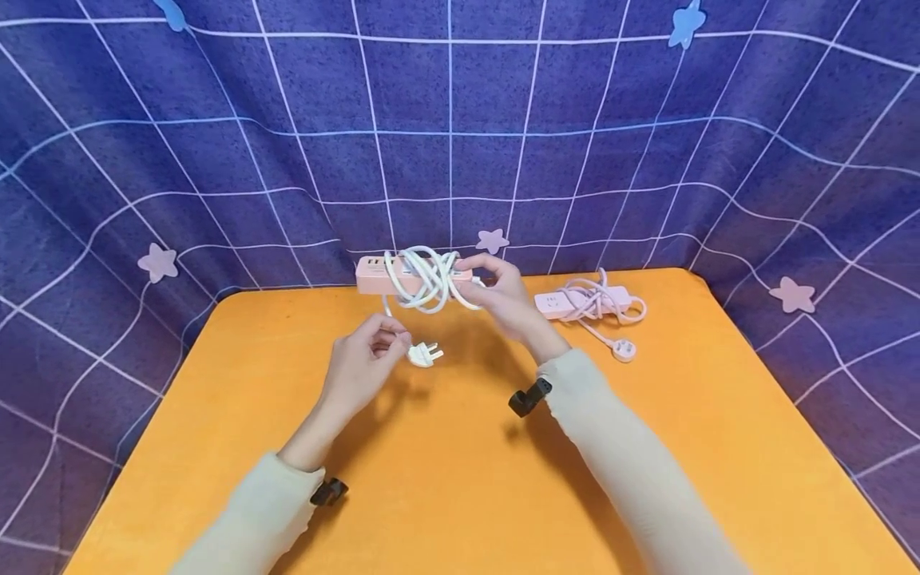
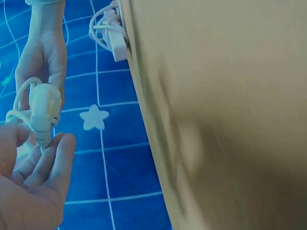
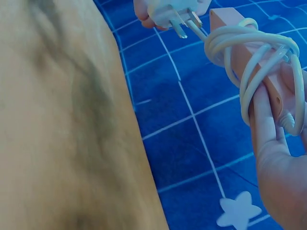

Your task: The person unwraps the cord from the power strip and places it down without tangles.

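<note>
A pink power strip with its white cord wound around the middle is held above the back of the table. My right hand grips its right end; in the right wrist view the fingers lie along the strip and under the cord loops. My left hand pinches the cord just behind the white three-pin plug, whose prongs point right. In the left wrist view the plug stands above the fingertips. Part of the strip's top is hidden by the cord.
On the orange table, back right, lies a second, pale pink power strip with its cord wrapped round it and its plug in front. A blue gridded curtain with stars surrounds the table's back and sides.
</note>
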Tool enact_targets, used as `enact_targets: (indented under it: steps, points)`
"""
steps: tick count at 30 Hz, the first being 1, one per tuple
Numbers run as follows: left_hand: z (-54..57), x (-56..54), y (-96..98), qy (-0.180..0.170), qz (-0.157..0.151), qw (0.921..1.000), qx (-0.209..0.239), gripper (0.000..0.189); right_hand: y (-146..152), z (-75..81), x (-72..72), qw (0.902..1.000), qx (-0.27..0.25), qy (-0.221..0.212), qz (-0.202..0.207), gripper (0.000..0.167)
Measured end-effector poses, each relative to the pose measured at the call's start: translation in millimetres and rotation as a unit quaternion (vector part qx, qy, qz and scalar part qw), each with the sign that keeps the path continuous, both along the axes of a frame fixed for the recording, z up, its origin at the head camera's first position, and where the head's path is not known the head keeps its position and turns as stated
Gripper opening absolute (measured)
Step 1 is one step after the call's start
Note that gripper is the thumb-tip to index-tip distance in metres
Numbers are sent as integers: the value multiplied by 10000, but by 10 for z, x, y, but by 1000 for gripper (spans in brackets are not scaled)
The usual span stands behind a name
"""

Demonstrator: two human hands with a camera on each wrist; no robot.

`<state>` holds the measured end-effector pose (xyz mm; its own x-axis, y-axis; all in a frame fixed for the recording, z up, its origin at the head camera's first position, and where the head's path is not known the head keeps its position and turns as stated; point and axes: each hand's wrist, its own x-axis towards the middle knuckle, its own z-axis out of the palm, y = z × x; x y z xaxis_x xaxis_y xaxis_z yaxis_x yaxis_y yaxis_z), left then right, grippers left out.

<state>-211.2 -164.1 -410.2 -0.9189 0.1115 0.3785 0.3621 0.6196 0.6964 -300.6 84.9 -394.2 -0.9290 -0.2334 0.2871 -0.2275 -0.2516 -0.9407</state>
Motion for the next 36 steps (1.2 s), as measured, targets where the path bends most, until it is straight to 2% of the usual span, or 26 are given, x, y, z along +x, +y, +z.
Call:
enact_targets:
  steps: [6, 10, 15, 20, 27, 31, 36]
  points:
    - [12, -21, 181, -356, -284, 9968, 661, 9, 210, 2, 34, 9998, -84, 115, -108, 30]
    - [26, -34, 292, -542, -337, 9934, 955, 14, 334, -5, 56, 9993, -233, 213, -187, 31]
    - [67, -64, 444, -679, -283, 9899, 1213, 37, 475, -8, 89, 9972, -638, 226, -313, 34]
    - [78, -93, 545, -859, -277, 9856, 1429, 53, 562, -37, 120, 9962, -672, 207, -511, 38]
    - [34, -135, 606, -1003, -314, 9842, 1422, 52, 647, -89, 194, 9931, -892, 100, -757, 39]
    - [-5, -164, 601, -1215, -390, 9776, 1675, 50, 676, -128, 224, 9920, -946, -3, -840, 39]
    - [-44, -191, 535, -1418, -454, 9675, 2042, 46, 675, -173, 198, 9931, -928, -43, -720, 39]
